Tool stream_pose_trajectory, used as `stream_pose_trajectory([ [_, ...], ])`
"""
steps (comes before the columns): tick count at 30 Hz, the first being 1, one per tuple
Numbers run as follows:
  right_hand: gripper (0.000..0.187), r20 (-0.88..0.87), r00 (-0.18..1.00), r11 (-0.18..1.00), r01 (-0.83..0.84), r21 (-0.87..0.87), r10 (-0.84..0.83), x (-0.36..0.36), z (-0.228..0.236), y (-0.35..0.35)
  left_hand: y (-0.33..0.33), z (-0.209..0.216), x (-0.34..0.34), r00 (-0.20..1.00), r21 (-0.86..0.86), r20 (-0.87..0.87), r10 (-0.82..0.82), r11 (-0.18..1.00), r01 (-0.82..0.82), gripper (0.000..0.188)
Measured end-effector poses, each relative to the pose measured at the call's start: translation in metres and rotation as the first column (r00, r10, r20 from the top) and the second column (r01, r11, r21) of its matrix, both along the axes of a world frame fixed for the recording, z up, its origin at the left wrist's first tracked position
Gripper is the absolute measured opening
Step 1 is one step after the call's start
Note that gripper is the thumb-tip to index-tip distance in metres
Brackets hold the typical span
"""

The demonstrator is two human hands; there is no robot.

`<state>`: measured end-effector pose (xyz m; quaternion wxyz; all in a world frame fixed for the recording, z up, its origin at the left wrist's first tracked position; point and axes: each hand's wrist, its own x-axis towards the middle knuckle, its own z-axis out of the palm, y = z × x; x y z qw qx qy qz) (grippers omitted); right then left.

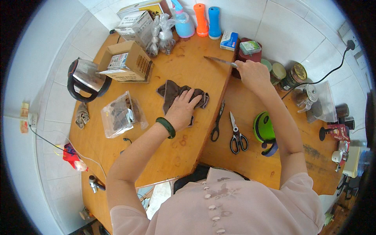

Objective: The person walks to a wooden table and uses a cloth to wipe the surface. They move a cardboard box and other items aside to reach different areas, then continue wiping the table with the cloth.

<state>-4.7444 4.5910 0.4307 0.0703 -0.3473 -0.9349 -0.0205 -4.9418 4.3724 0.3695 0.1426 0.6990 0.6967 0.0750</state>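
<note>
Nearest, the left hand [181, 111] rests with fingers somewhat spread on one crumpled brown cloth [169, 96] on the wooden table [168, 156], and to its left one clear plastic bag [111, 129] contains dark pieces [119, 109]. Farther out, the right hand [252, 74] grips one knife [220, 60] over the table, its long axis crosswise, blade pointing left and slightly away, and about level with it one open cardboard box [130, 75] holds a printed item [118, 61]. Farthest back stand one spray bottle [184, 27] and two flashlights [201, 21], orange and blue.
</note>
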Motion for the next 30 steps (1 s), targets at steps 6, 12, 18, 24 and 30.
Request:
stream_pose_trajectory([
  [6, 0.022, 0.017, 1.000, 1.000, 0.020, 0.011, -0.021, -0.001, -0.001, -0.003, 0.000, 0.001, 0.001, 1.000, 0.010, -0.010, 0.000, 1.000, 0.000, 0.060],
  [12, 0.022, 0.030, 0.999, 1.000, 0.029, -0.003, -0.029, -0.002, -0.007, 0.001, 0.000, -0.001, 0.000, 1.000, -0.003, -0.005, 0.004, 1.000, -0.004, 0.060],
  [18, 0.021, 0.003, 1.000, 1.000, 0.021, 0.022, -0.022, 0.000, -0.010, 0.003, 0.000, 0.001, 0.002, 1.000, 0.000, -0.015, 0.008, 1.000, -0.008, 0.060],
  [24, 0.021, 0.000, 1.000, 1.000, 0.025, -0.010, -0.025, 0.000, -0.003, 0.000, 0.000, 0.002, 0.002, 1.000, -0.023, 0.006, 0.015, 1.000, -0.015, 0.059],
  [30, 0.020, 0.022, 1.000, 1.000, 0.011, -0.005, -0.010, -0.003, 0.000, -0.001, 0.000, 0.001, 0.002, 1.000, -0.004, 0.007, 0.014, 1.000, -0.014, 0.059],
])
